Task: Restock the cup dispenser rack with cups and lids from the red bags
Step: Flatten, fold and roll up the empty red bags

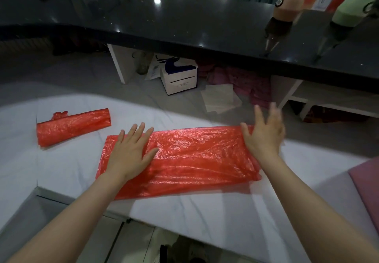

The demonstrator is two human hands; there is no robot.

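A flattened red plastic bag [194, 160] lies spread across the white table [205, 211] in front of me. My left hand [131, 152] rests palm down on its left end, fingers spread. At the bag's right end my right hand [264, 131] hovers blurred with fingers apart, holding nothing. A second red bag [73, 126], rolled into a tube, lies on the table to the left, apart from both hands. No cups, lids or dispenser rack are in sight.
A black glossy counter [184, 22] runs across the top. Under it on the floor stand a white box [180, 78], loose papers [221, 97] and pink items [252, 84]. Pink and green upside-down shapes [287, 2] hang at the top right. A pink sheet [367, 191] lies at the right edge.
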